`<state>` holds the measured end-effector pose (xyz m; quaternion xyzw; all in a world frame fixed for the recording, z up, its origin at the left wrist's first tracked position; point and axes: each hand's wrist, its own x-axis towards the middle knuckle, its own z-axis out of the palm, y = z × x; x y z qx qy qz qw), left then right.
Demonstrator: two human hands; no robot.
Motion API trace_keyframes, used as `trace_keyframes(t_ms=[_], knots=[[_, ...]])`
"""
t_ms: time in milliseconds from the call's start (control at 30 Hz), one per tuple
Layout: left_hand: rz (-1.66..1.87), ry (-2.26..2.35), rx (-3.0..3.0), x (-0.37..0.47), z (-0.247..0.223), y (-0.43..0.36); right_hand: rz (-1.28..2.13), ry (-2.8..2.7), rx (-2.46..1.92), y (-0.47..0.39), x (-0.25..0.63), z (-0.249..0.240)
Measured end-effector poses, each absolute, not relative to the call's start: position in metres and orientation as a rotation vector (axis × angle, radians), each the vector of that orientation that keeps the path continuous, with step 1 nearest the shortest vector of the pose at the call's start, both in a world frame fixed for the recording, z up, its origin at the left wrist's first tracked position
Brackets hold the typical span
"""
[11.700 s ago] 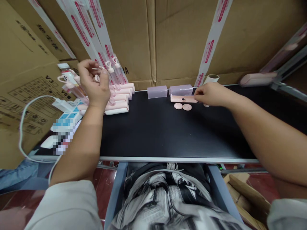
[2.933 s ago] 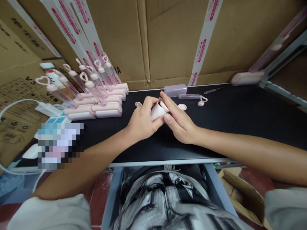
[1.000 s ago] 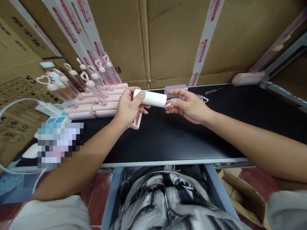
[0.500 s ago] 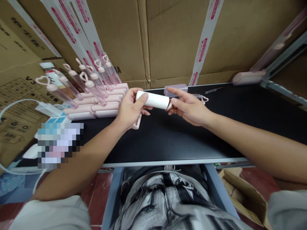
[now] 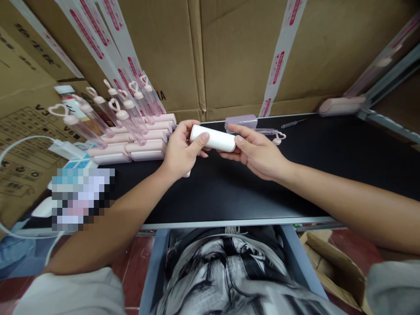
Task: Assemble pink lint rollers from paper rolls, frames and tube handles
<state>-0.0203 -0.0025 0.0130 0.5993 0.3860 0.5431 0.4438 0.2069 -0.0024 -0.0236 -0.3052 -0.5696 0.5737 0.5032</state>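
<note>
Both hands hold a smooth white cylinder (image 5: 215, 138) above the black tabletop, tilted slightly down to the right. My left hand (image 5: 180, 152) is wrapped round its left end, thumb on top. At the right end, my right hand (image 5: 264, 154) grips with thumb and fingers, hiding part of that end. A small corner of a pale pink piece (image 5: 188, 174) shows beneath my left hand. Behind my right hand lie a translucent lilac block (image 5: 241, 123) and a clear tube with a pink heart-shaped loop (image 5: 278, 138).
Several pink cases (image 5: 146, 148) with heart-topped clear tubes stand at the left. A bottle (image 5: 65, 92), power strip (image 5: 78, 162) and blurred-out object (image 5: 82, 197) are near them. A thin screwdriver (image 5: 292, 124) and another pink case (image 5: 341, 106) lie back right. Cardboard (image 5: 236, 57) walls the rear.
A brownish-pink end piece showed ajar at the cylinder's right end; now that end looks flush under my right fingers. The cylinder and my left hand have shifted slightly right.
</note>
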Motion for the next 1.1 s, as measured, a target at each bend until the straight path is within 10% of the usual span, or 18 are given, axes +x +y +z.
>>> trace_keyframes(t_ms=[233,567,1100], knots=[[1.439,0.954,1.306,-0.016,0.021,-0.005,1.303,-1.556,-0.667,-0.018,0.204,-0.012],[1.102,0.885,1.233,-0.008,0.021,-0.022,0.044,-2.138,-0.742,-0.015,0.204,-0.009],[1.159,1.394,1.618,-0.087,0.043,0.023,0.381,-2.637,-0.613,0.007,0.196,-0.043]])
